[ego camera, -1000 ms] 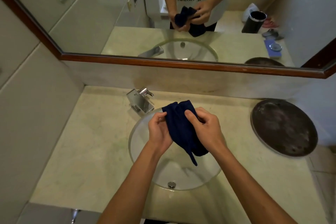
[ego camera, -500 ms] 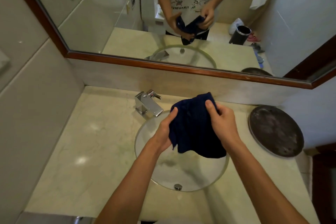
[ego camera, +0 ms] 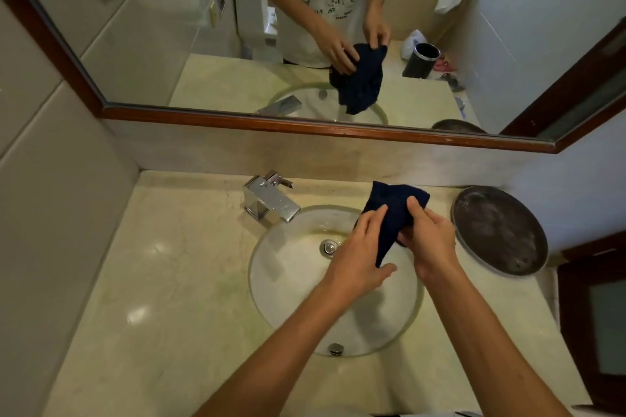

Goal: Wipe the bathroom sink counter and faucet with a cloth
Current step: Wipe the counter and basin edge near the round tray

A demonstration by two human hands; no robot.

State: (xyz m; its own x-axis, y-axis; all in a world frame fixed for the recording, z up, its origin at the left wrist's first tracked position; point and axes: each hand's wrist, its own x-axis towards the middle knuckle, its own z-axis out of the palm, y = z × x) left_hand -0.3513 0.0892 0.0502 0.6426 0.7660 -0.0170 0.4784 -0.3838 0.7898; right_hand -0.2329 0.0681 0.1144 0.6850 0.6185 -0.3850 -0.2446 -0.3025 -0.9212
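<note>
Pale marble formed the surface (ego camera: 162,281), with a round glass basin (ego camera: 291,284) sunk into it and a wide wood-framed mirror (ego camera: 305,125) running along the far wall. Both hands hovered over the basin's far right rim, working a dark blue cloth (ego camera: 394,210). The right hand (ego camera: 430,244) had its grip closed on the cloth, thumb pressed into the fabric, while the left hand (ego camera: 359,257) pinched the hanging end with fingers laid along its edge. The step in hand looked like gathering the cloth into a pad, and no wiping had begun. Done well, that meant folding it flat into one palm, leaving no tail to drag. A chrome faucet (ego camera: 271,200) stood at the basin's far left, apart from the hands. A dark round tray (ego camera: 501,230) sat at the right, near the tiled wall.
</note>
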